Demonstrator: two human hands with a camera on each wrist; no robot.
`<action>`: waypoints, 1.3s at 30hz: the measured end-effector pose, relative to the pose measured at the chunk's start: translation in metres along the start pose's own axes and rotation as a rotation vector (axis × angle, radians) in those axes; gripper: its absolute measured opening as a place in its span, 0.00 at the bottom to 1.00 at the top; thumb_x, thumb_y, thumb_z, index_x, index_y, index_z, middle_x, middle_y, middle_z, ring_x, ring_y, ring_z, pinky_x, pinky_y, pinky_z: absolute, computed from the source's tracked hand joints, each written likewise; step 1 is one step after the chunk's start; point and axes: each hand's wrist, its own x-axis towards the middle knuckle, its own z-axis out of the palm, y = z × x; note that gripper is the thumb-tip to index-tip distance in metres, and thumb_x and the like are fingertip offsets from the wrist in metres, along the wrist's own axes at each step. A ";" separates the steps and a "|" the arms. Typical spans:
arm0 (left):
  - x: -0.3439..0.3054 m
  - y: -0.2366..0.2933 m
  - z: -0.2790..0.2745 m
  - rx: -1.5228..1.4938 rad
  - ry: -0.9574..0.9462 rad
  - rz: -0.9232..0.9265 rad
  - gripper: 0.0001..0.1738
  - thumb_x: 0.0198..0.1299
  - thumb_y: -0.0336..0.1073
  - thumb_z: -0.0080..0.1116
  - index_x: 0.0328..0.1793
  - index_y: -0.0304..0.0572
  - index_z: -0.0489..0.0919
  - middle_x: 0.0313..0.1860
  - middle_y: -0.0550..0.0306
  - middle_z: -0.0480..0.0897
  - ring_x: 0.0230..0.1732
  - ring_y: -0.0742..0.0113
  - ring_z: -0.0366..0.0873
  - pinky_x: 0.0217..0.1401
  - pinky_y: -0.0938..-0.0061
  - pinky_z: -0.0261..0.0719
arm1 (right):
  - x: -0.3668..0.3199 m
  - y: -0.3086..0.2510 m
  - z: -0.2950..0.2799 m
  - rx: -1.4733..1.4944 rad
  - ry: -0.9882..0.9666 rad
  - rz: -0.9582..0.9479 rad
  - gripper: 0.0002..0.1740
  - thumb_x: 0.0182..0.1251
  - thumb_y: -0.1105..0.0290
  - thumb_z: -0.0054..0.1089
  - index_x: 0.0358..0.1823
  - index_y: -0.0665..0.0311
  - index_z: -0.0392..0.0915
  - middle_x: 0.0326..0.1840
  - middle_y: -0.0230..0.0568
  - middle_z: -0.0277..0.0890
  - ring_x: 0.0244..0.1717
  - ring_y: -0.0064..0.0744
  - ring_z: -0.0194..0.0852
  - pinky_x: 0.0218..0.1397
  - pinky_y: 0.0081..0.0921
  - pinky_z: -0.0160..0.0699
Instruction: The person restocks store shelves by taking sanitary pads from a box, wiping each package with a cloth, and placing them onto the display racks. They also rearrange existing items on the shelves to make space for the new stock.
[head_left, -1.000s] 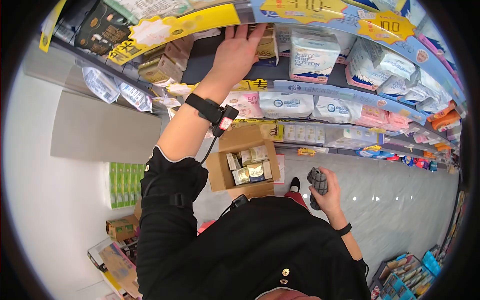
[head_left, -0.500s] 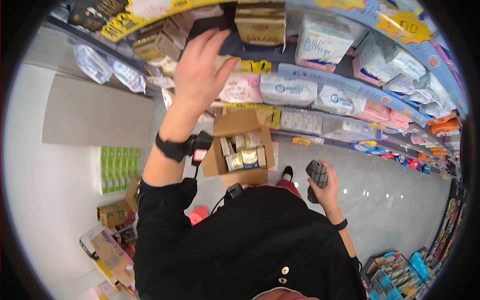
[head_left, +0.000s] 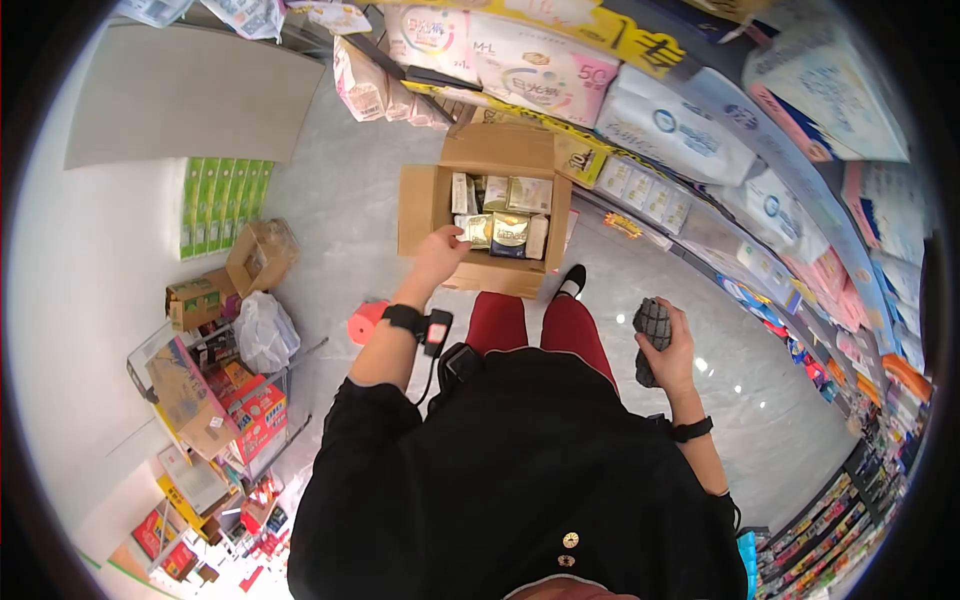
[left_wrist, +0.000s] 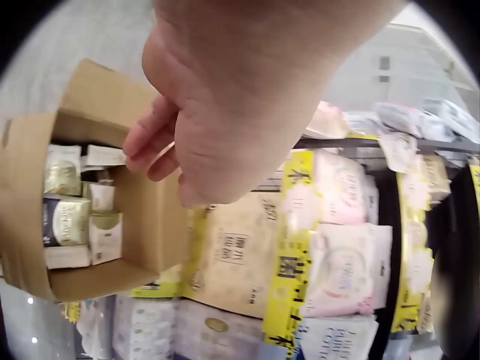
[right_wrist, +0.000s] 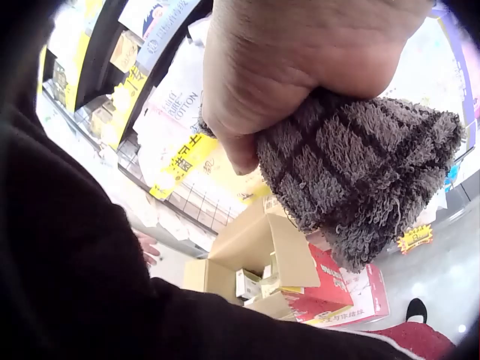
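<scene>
My right hand (head_left: 677,352) grips a bunched grey checked terry cloth (right_wrist: 352,165), held out to the right of my body. The left hand (head_left: 436,260) is at the near left corner of an open cardboard box (head_left: 495,150), and its fingertips overlap the rim in the head view. Its fingers are loosely bent with nothing between them in the left wrist view. Inside the box are several small gold, white and navy packs (head_left: 510,236); one navy-and-gold pack lies at the front, just right of the left fingertips.
Shelves with pink packs (head_left: 540,75) and white packs (head_left: 670,125) run beyond the box and along the right. A red stool-like object (head_left: 368,322) stands on the floor at left. Cartons and a white plastic bag (head_left: 266,332) are farther left.
My left hand has come down from the upper shelf beside a gold pack to the box. The head view has tilted down with it. The right hand keeps its hold on the cloth.
</scene>
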 end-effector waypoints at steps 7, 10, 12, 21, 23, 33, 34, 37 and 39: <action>0.090 -0.055 0.119 0.237 -0.338 -0.041 0.28 0.52 0.46 0.63 0.49 0.26 0.79 0.46 0.32 0.82 0.50 0.41 0.80 0.53 0.60 0.79 | -0.028 0.018 0.008 -0.106 0.015 0.174 0.36 0.46 0.77 0.70 0.61 0.65 0.70 0.55 0.52 0.72 0.56 0.52 0.74 0.59 0.38 0.73; 0.128 -0.081 0.155 0.233 -0.478 -0.147 0.31 0.52 0.47 0.63 0.49 0.20 0.76 0.47 0.28 0.81 0.49 0.40 0.80 0.52 0.60 0.80 | -0.063 0.028 0.005 -0.192 -0.026 0.290 0.37 0.46 0.77 0.70 0.62 0.66 0.69 0.55 0.53 0.72 0.56 0.54 0.73 0.59 0.39 0.72; 0.137 -0.079 0.157 0.091 -0.537 -0.247 0.38 0.49 0.49 0.67 0.50 0.13 0.73 0.42 0.29 0.82 0.45 0.42 0.83 0.47 0.62 0.81 | -0.085 0.028 0.005 -0.236 -0.016 0.374 0.38 0.46 0.77 0.71 0.62 0.67 0.68 0.54 0.54 0.72 0.56 0.55 0.73 0.59 0.40 0.72; 0.124 -0.070 0.156 -0.040 -0.531 -0.119 0.29 0.36 0.48 0.73 0.30 0.23 0.81 0.29 0.38 0.83 0.32 0.55 0.84 0.35 0.68 0.81 | -0.081 0.000 0.032 -0.201 -0.043 0.342 0.37 0.45 0.77 0.71 0.62 0.65 0.69 0.55 0.53 0.72 0.55 0.54 0.74 0.58 0.39 0.74; 0.117 -0.044 0.121 -0.057 -0.577 -0.209 0.28 0.38 0.46 0.73 0.35 0.22 0.82 0.31 0.40 0.84 0.34 0.58 0.84 0.37 0.68 0.81 | -0.066 -0.006 0.035 -0.189 -0.018 0.256 0.36 0.44 0.78 0.71 0.60 0.65 0.70 0.54 0.52 0.73 0.56 0.53 0.74 0.58 0.39 0.74; -0.010 0.076 -0.032 -1.096 -0.736 -0.150 0.25 0.61 0.32 0.56 0.65 0.34 0.71 0.57 0.51 0.80 0.56 0.62 0.79 0.61 0.67 0.76 | 0.061 -0.177 0.079 0.127 0.143 -0.403 0.41 0.44 0.70 0.75 0.64 0.62 0.68 0.61 0.52 0.69 0.64 0.53 0.66 0.68 0.42 0.65; -0.024 0.084 -0.040 -1.306 -0.793 -0.174 0.23 0.65 0.35 0.52 0.65 0.36 0.71 0.58 0.52 0.79 0.57 0.61 0.78 0.62 0.65 0.76 | 0.065 -0.196 0.086 -0.008 0.113 -0.493 0.42 0.45 0.67 0.75 0.66 0.61 0.67 0.63 0.53 0.67 0.65 0.54 0.64 0.69 0.43 0.62; -0.048 0.100 -0.057 -1.562 -0.791 -0.110 0.29 0.76 0.53 0.28 0.73 0.44 0.61 0.68 0.53 0.71 0.66 0.58 0.71 0.67 0.59 0.73 | 0.063 -0.226 0.089 -0.123 0.115 -0.541 0.44 0.48 0.60 0.73 0.68 0.60 0.65 0.66 0.55 0.63 0.68 0.55 0.60 0.72 0.44 0.59; -0.064 0.105 -0.069 -1.553 -0.878 -0.030 0.36 0.72 0.63 0.23 0.77 0.50 0.54 0.72 0.52 0.65 0.69 0.56 0.67 0.67 0.52 0.70 | 0.067 -0.227 0.086 -0.105 0.139 -0.516 0.43 0.50 0.58 0.72 0.69 0.60 0.64 0.67 0.56 0.61 0.69 0.56 0.58 0.72 0.45 0.58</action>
